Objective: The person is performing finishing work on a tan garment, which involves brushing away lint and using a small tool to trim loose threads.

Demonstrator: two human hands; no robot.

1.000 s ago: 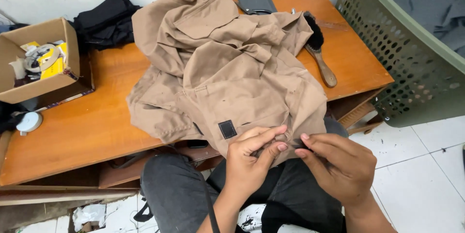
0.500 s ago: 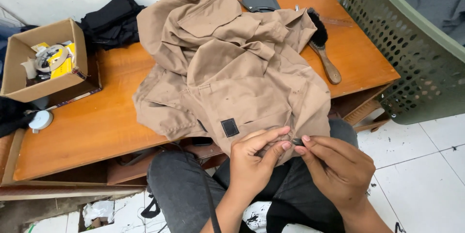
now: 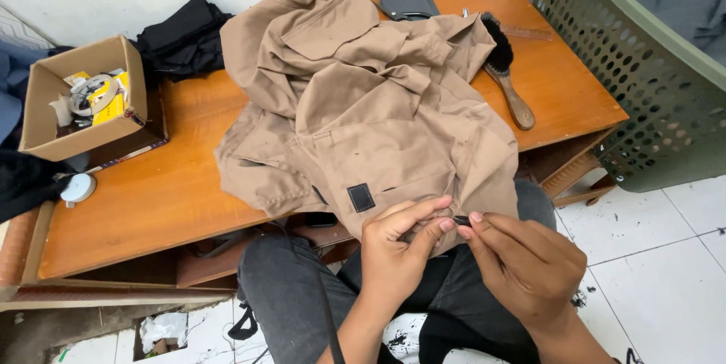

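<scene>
Counted: one tan jacket (image 3: 378, 122), one brush (image 3: 505, 69), one cardboard box (image 3: 72, 118), one green basket (image 3: 643, 84), two hands.

Wooden table (image 3: 151, 205) carries a cardboard box (image 3: 76, 126), black cloth (image 3: 185, 35), and a brush (image 3: 505, 69). Green perforated basket (image 3: 643, 92) right. Dark flat item (image 3: 408, 0) at far edge, possibly a pouch.

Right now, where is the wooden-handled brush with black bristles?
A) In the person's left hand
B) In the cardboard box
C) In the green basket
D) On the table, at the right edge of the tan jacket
D: the brush lies on the wooden table beside the tan jacket, apart from both hands.
</scene>
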